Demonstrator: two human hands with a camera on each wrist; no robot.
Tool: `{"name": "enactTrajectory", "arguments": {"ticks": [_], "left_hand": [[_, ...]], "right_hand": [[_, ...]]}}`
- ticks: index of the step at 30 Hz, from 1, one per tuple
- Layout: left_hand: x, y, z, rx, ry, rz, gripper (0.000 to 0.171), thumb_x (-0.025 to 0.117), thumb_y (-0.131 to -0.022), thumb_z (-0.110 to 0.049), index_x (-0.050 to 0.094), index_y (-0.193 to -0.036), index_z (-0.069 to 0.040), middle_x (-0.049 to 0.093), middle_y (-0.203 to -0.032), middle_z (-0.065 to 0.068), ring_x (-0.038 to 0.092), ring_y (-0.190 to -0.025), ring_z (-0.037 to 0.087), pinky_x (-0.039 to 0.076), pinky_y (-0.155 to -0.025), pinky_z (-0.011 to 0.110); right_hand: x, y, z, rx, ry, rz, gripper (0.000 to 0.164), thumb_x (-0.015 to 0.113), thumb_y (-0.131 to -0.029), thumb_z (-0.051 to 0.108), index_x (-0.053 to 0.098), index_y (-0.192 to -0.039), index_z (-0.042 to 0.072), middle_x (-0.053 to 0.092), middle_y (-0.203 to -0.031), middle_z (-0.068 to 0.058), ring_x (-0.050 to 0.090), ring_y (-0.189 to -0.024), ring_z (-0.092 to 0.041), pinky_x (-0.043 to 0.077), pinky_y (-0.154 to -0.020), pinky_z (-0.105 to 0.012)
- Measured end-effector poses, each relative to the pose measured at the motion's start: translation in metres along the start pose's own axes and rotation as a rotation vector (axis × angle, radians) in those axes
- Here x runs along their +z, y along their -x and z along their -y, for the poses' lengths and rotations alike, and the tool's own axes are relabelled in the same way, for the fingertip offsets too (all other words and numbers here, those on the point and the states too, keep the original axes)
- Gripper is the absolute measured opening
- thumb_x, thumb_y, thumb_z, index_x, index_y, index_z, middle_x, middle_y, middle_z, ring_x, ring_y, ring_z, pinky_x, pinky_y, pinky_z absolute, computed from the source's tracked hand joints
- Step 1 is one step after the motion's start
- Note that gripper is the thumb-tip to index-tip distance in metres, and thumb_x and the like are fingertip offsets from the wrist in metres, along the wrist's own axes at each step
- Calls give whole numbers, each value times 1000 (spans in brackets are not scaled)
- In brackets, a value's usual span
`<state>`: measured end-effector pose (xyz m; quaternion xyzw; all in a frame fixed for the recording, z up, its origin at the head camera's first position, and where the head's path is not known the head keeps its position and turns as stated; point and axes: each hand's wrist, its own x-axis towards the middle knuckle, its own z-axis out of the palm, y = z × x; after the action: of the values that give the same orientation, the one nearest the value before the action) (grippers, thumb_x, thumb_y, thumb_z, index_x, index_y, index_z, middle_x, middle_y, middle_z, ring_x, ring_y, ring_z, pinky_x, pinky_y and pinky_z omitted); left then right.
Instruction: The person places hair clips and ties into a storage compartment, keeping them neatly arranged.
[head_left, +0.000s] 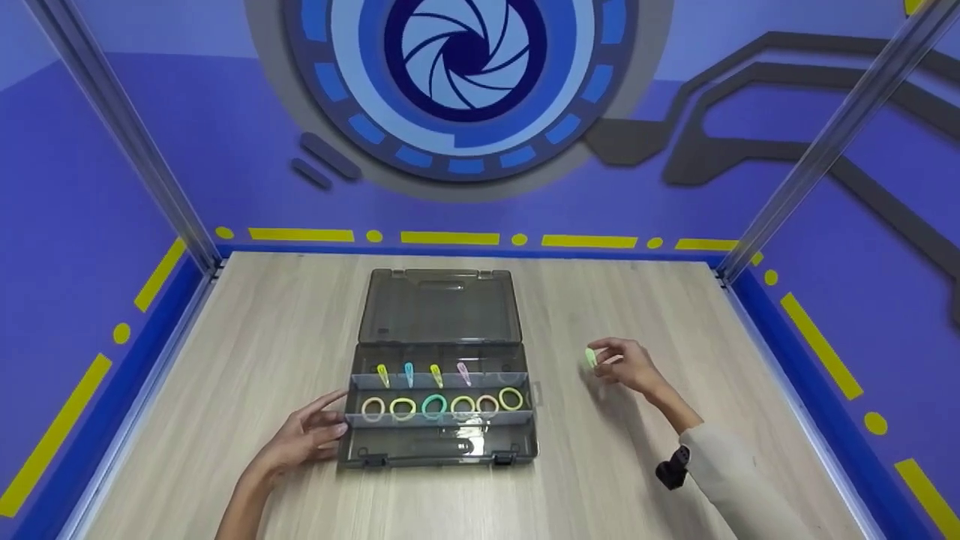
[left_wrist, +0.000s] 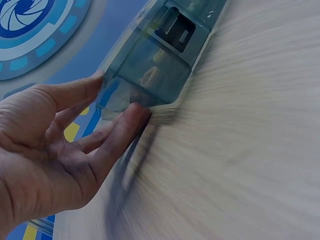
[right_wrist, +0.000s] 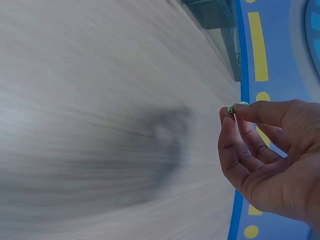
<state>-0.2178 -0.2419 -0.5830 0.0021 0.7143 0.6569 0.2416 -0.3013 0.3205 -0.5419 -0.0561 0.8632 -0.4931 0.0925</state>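
Note:
In the head view my right hand (head_left: 626, 366) pinches a light green snap hair clip (head_left: 591, 358) between thumb and fingertips, above the table right of the box. The right wrist view shows only a small end of this hair clip (right_wrist: 230, 109) at the fingertips. My left hand (head_left: 296, 439) rests its fingertips against the left wall of a smoky clear plastic box (head_left: 439, 450), whose lid (head_left: 441, 307) is folded back. In the left wrist view the thumb and fingers of the left hand (left_wrist: 75, 145) are spread at the box's corner.
Yellow, blue and pink hair clips (head_left: 409, 375) stand in a row along the box's back divider. Several coloured hair ties (head_left: 433, 407) lean in the middle compartment. The wooden table (head_left: 607, 480) is bounded by blue printed walls (head_left: 525, 214) and metal posts (head_left: 817, 135).

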Motion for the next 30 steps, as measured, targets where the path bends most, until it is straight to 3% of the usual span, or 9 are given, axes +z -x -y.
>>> {"name": "enactTrajectory", "arguments": {"ticks": [5, 9, 16, 23, 30], "left_hand": [[0, 1, 0, -8, -13, -13, 74, 67, -100, -20, 27, -161, -7, 56, -137, 22, 67, -110, 21, 60, -91, 42], [1, 1, -1, -22, -25, -28, 74, 66, -100, -22, 27, -161, -7, 53, -141, 28, 68, -112, 23, 60, -93, 44], [1, 1, -1, -24, -25, -29, 75, 67, -100, -23, 26, -161, -8, 51, -142, 28, 66, -112, 21, 60, -92, 41], [1, 1, -1, -18, -23, -37, 73, 67, -100, -21, 28, -161, -8, 53, -140, 27, 68, -109, 21, 60, -91, 43], [0, 1, 0, -12, -32, -23, 74, 67, -100, -21, 27, -161, -7, 49, -142, 32, 67, -110, 22, 60, -91, 44]], "right_hand": [[10, -7, 7, -68, 34, 8, 37, 67, -88, -10, 63, -124, -13, 69, -97, -30, 74, -87, -34, 61, -65, -31], [18, -13, 11, -100, 74, 10, 35, 67, -88, -9, 65, -123, -12, 70, -94, -28, 74, -86, -34, 60, -64, -30], [31, -21, 24, -112, 71, 23, 35, 66, -88, -12, 65, -123, -11, 69, -93, -27, 74, -87, -35, 63, -71, -46], [47, -30, 40, -128, 45, 48, 37, 66, -87, -12, 67, -123, -9, 71, -93, -27, 74, -85, -35, 62, -66, -34], [64, -35, 61, -155, 29, 68, 38, 61, -86, -18, 63, -124, -14, 67, -95, -35, 71, -87, -49, 63, -68, -45]]}}
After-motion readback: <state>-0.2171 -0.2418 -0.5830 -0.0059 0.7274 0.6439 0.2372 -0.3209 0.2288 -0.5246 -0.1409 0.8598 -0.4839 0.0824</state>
